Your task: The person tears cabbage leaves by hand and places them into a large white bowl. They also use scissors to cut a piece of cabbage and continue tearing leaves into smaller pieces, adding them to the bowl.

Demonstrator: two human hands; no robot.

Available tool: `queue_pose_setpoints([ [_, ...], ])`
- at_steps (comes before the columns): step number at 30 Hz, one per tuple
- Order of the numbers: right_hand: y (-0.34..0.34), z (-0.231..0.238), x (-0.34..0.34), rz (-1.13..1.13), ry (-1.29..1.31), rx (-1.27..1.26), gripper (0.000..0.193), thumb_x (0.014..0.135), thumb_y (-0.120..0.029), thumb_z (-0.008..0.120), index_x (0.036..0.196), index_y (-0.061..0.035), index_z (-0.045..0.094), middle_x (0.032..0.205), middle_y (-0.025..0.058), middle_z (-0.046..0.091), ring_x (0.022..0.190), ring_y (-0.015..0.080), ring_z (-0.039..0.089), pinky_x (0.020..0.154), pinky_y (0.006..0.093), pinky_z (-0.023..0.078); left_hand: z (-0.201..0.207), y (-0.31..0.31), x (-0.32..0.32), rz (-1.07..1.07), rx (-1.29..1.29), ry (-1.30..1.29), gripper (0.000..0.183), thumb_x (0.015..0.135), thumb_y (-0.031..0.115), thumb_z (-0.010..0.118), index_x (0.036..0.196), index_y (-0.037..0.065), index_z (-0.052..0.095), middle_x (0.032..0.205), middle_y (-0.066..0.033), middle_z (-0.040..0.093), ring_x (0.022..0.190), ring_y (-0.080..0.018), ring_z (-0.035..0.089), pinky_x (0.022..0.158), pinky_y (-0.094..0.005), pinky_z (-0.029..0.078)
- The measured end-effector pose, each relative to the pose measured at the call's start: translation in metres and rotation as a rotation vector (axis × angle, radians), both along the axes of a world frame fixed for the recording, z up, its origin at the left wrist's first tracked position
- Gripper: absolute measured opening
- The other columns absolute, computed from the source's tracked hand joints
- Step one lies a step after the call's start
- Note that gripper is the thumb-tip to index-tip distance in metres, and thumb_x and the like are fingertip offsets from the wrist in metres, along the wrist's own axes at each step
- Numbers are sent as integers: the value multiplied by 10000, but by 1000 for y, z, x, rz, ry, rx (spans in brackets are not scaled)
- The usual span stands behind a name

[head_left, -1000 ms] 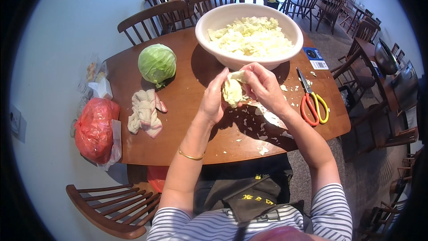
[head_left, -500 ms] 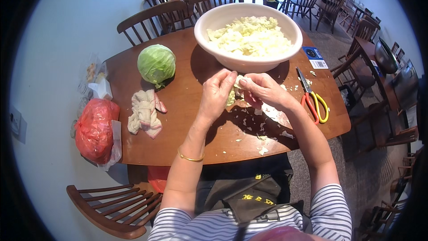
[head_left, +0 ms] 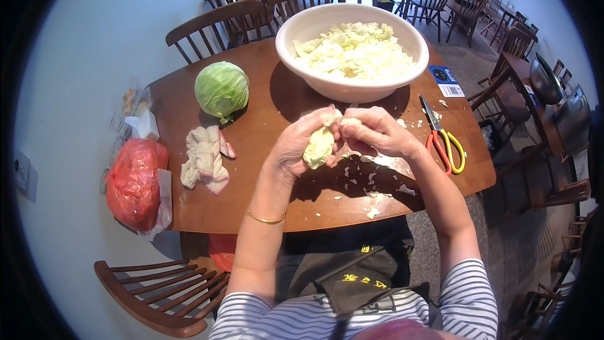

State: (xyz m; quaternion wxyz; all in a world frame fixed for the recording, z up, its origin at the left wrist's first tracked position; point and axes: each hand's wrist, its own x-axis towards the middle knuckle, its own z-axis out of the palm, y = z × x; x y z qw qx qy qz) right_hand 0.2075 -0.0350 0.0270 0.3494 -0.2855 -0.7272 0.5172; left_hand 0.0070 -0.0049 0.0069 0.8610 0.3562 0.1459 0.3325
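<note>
My left hand is closed round a pale yellow-green cabbage piece, a small heart-like lump. My right hand meets it at the upper end, its fingers pinched on a whitish bit of the same cabbage. Just beyond both hands stands a large white bowl with torn cabbage leaves heaped inside. A whole green cabbage sits on the table to the left. Scattered cabbage scraps lie under and to the right of my hands.
Scissors with red and yellow handles lie on the right of the wooden table. A crumpled cloth and a red plastic bag are at the left. One chair stands near left; others stand beyond the table.
Both hands have turned and shifted slightly nearer, so the cabbage piece shows more in my left hand. The bowl, whole cabbage and scissors stay put.
</note>
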Motion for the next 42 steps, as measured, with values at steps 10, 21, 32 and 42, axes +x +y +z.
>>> queue_pose_setpoints([
  [10,-2,-4,-21,-422,-67,260,238,990,-219,470,927,3,531,726,95,627,645,148,618,556,287,490,1,-5,13,268,288,287,348,952,362,548,992,16,572,791,-56,612,591,-81,598,442,-190,525],
  [21,-2,-5,-14,-788,-26,999,244,841,72,572,1052,-9,482,829,122,612,664,166,638,577,268,498,-2,-2,12,124,1,-80,505,991,489,365,919,31,564,780,-95,606,614,-143,592,420,-218,517],
  [32,8,28,-4,-662,-304,835,419,782,-3,677,1186,-58,579,891,112,635,808,215,630,678,339,556,-25,14,7,253,-467,-246,321,979,311,473,838,34,555,770,-101,583,766,-205,603,650,-329,563],
  [42,-9,-7,-37,-435,-264,354,409,858,-212,664,1169,20,533,880,185,612,749,265,625,643,371,497,-20,0,19,390,7,84,281,993,297,455,1087,53,559,1015,-61,596,941,-162,592,821,-315,517],
])
